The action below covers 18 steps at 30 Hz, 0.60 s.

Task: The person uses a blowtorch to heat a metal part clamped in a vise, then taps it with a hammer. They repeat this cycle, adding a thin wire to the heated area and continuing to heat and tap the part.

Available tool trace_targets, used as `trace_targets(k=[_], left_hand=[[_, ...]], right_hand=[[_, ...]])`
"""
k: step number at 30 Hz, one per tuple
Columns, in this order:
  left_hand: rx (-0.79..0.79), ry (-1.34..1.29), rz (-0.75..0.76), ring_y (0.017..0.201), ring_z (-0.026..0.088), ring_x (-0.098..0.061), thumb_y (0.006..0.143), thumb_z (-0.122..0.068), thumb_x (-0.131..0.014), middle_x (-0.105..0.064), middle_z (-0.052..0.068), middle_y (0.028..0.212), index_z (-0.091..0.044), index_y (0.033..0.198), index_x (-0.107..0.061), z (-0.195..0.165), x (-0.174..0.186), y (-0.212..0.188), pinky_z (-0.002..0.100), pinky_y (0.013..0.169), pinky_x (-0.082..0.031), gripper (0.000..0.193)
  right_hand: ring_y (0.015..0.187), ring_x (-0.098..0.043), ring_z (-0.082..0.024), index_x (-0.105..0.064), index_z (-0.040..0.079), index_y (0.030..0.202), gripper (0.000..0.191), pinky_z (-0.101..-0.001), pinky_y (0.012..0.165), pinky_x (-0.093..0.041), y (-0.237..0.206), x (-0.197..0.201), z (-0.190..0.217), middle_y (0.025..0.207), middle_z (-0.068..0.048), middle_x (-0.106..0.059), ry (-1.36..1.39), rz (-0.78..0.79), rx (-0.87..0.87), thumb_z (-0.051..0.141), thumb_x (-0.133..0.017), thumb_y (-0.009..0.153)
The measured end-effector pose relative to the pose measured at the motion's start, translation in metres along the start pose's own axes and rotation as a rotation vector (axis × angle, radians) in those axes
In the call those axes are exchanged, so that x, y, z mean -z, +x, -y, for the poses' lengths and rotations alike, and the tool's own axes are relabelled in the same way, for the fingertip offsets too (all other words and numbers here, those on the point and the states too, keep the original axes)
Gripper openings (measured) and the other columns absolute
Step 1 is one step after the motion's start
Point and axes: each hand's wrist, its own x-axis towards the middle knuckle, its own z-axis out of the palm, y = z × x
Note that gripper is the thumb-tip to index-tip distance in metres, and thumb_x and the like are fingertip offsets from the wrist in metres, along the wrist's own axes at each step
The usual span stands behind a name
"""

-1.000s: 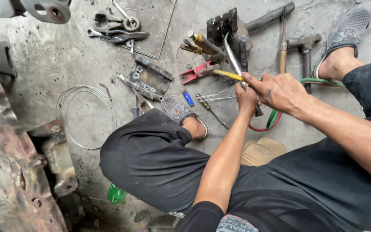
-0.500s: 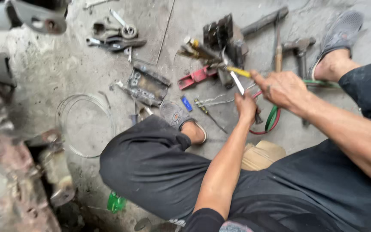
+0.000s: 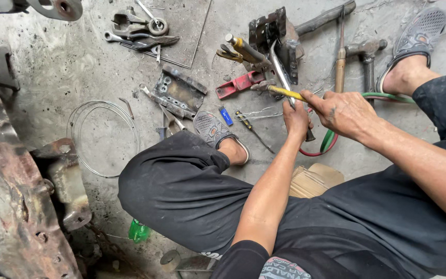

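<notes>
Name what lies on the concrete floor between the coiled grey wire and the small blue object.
In the head view, between the coiled grey wire and small blue object lie a rusty bolted metal plate and a grey sandalled foot.

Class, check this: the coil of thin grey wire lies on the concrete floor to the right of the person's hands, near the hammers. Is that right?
Not quite. In the head view the coil of thin grey wire lies on the concrete floor to the left of the person's hands, far from the hammers.
</notes>
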Motion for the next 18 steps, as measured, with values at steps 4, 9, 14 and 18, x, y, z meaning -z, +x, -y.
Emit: trace_targets(k=[4, 9, 14, 18], left_hand=[[-0.060, 0.031, -0.002, 0.044, 0.019, -0.052, 0.104, -0.026, -0.049, -0.054, 0.010, 0.070, -0.002, 0.109, -0.045, -0.016, 0.002, -0.011, 0.037, 0.034, -0.044, 0.025], [-0.092, 0.038, 0.021, 0.042, 0.021, -0.053, 0.102, -0.025, -0.048, -0.058, 0.013, 0.072, -0.002, 0.112, -0.045, -0.016, 0.003, -0.014, 0.037, 0.035, -0.043, 0.025], [-0.211, -0.144, 0.075, 0.055, 0.019, -0.057, 0.104, -0.030, -0.053, -0.058, 0.010, 0.081, -0.005, 0.116, -0.046, 0.006, 0.001, 0.003, 0.035, 0.046, -0.047, 0.029], [0.162, -0.847, 0.153, 0.069, 0.017, -0.062, 0.108, -0.038, -0.056, -0.057, 0.008, 0.087, -0.006, 0.117, -0.046, 0.010, 0.001, 0.008, 0.034, 0.059, -0.054, 0.035]], right_hand=[[0.066, -0.069, -0.037, -0.050, 0.024, 0.151, 0.057, -0.0483, 0.056, -0.054, 0.000, 0.007, 0.008, 0.080, -0.016, -0.067, 0.061, -0.010, -0.014, 0.014, -0.053, 0.095], [0.064, -0.068, -0.037, -0.049, 0.026, 0.151, 0.057, -0.0481, 0.054, -0.054, 0.004, 0.024, 0.018, 0.080, -0.016, -0.067, 0.070, -0.040, 0.015, 0.021, -0.057, 0.096], [0.060, -0.065, -0.030, -0.050, 0.025, 0.152, 0.057, -0.0420, 0.049, -0.052, -0.003, 0.037, 0.038, 0.076, -0.011, -0.063, 0.066, -0.175, 0.138, 0.023, -0.061, 0.096], [0.056, -0.059, -0.021, -0.049, 0.016, 0.153, 0.056, -0.0353, 0.043, -0.048, -0.005, 0.033, 0.044, 0.084, -0.010, -0.063, 0.113, -0.385, 0.387, 0.017, -0.060, 0.098]])
